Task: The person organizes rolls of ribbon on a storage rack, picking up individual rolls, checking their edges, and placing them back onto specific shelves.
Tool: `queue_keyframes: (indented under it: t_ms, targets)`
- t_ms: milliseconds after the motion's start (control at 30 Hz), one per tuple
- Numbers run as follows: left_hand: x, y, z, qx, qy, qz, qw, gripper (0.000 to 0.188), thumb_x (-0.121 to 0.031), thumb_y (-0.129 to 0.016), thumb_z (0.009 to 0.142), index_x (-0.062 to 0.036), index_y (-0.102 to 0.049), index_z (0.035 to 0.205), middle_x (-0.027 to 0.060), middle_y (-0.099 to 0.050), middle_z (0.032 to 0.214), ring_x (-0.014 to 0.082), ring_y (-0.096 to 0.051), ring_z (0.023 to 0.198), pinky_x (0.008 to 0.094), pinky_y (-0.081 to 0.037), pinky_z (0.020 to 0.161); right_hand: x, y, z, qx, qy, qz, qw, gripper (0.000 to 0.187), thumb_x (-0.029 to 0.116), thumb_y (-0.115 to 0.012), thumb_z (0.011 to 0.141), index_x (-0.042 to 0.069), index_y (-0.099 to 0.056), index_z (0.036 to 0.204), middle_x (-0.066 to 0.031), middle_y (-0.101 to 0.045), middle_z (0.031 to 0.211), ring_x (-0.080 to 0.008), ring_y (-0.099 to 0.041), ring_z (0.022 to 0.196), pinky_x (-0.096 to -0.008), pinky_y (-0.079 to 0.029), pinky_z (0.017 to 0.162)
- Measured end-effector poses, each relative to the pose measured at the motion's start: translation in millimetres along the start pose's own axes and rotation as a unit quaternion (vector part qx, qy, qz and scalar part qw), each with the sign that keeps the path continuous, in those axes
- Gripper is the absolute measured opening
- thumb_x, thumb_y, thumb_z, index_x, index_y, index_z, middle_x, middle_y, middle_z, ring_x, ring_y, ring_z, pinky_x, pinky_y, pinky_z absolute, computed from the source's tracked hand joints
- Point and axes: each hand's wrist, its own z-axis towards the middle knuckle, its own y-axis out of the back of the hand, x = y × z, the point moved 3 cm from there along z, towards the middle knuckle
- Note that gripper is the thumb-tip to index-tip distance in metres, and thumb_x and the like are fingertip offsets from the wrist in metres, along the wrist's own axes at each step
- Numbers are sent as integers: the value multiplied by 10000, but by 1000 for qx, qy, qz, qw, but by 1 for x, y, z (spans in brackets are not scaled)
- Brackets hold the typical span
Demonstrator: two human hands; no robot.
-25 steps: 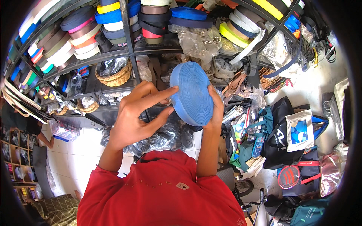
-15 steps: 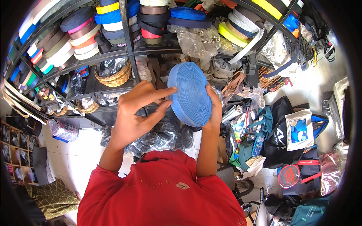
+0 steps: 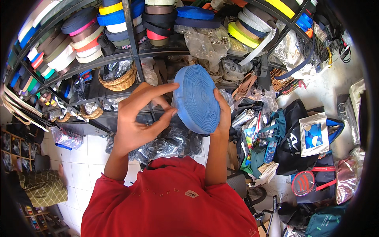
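Note:
A flat, tightly wound roll of light blue webbing (image 3: 199, 98) is held up before my chest, its coiled face tilted to the right. My right hand (image 3: 222, 112) is closed round the roll's right edge, with the fingers partly hidden behind it. On the other side, my left hand (image 3: 138, 114) is open, index finger and thumb spread apart. That index fingertip meets the roll's left rim, and the thumb tip is at the rim lower down.
Black metal shelves (image 3: 136, 55) ahead carry several webbing rolls, wicker baskets (image 3: 118, 77) and plastic bags. Wrapped black bundles (image 3: 169, 142) lie below. A black tote bag (image 3: 290, 138), other bags and a racket-shaped red item (image 3: 303, 184) crowd the right side.
My left thumb and index finger have spread wider apart along the roll's rim. The roll has shifted slightly left, still in my right hand. A patterned cloth at lower left has moved.

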Motion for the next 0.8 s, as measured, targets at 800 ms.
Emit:
queue_keyframes:
  t_ms: [800]
  targets:
    - [-7, -12, -10, -48, -99, 84, 990, 234, 56, -840, 639, 9, -734, 843, 148, -718, 985, 266, -679, 883, 333, -538, 710, 4, -6, -3, -38, 18, 44, 998, 499, 301, -511, 1009, -84, -501, 1327, -243, -630, 1227, -315, -684, 1056, -444, -575, 923]
